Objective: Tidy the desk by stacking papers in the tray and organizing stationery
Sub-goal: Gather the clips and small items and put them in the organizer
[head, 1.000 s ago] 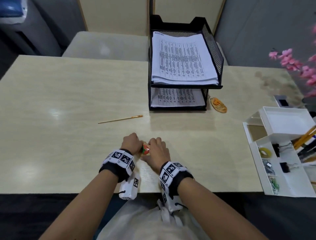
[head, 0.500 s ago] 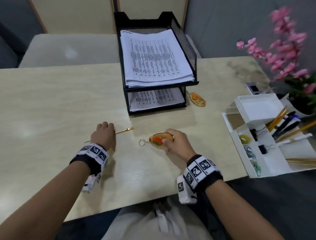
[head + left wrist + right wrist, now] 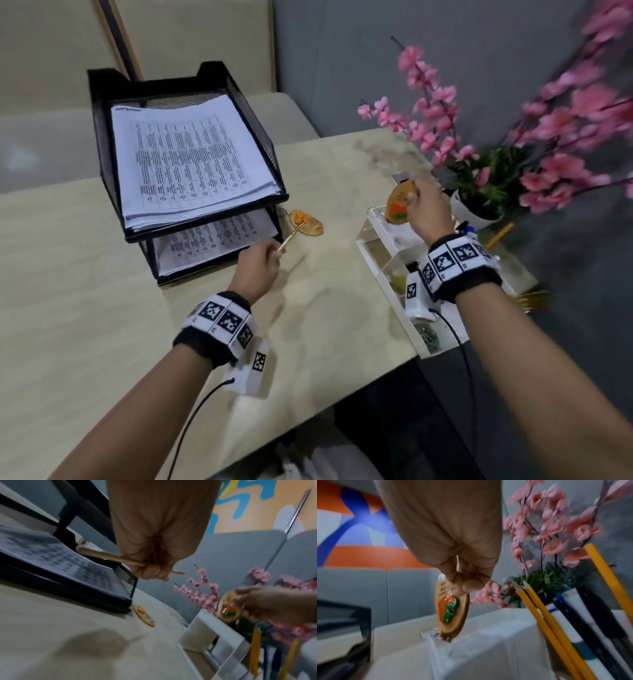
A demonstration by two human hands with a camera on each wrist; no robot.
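My right hand (image 3: 423, 205) pinches an oval wooden keychain (image 3: 399, 202) with a red and green figure (image 3: 448, 608), held above the back compartment of the white organizer (image 3: 380, 236). My left hand (image 3: 263, 262) grips a thin gold pen (image 3: 291, 236) above the desk, in front of the black paper tray (image 3: 102, 102). In the left wrist view the gold pen (image 3: 106, 555) crosses my curled fingers (image 3: 150, 572). Printed papers (image 3: 191, 154) fill both tray levels. A second wooden keychain (image 3: 306, 222) lies on the desk right of the tray.
Yellow pencils (image 3: 547, 622) and dark pens (image 3: 590, 622) stand in the organizer's right part. A pot of pink flowers (image 3: 479, 161) stands behind it, close to my right hand. The beige desk (image 3: 85, 291) ends near the organizer's front.
My right hand lifted the keychain off the desk and carried it right, over the organizer. My left hand picked up the gold pen and moved right, toward the tray's front.
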